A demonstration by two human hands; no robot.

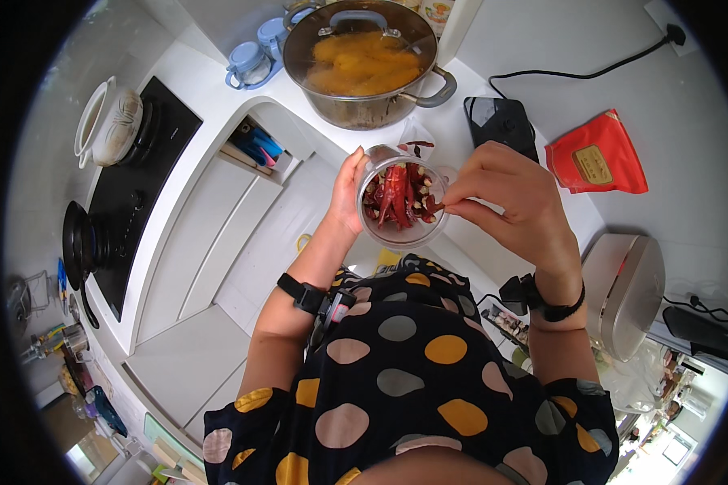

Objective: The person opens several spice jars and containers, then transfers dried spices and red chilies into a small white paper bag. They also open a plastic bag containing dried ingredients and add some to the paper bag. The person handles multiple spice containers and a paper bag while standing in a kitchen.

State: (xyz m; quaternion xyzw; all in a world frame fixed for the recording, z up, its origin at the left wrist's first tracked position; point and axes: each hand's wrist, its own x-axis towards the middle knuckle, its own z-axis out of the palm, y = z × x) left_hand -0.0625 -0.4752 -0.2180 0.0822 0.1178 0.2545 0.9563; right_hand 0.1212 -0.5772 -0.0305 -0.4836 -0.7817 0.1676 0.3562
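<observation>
My left hand (347,193) grips a clear jar (394,237) from its left side, with the mouth tilted up towards me. Inside the jar lie several dried red chilies (395,193), some with pale stem ends. At the rim's right side, my right hand (509,200) pinches one dried chili (435,208) between thumb and forefinger; the chili's far end lies against the others. Just behind the jar, a clear plastic bag (417,136) with a few dark red chilies rests on the white counter.
A lidded steel pot (364,112) with yellow contents stands behind the jar. To the right are a black appliance (503,124), a red pouch (597,154) and a white appliance (622,291). A black cooktop (139,206) at left carries a white pot (112,124) and a black pan (76,236).
</observation>
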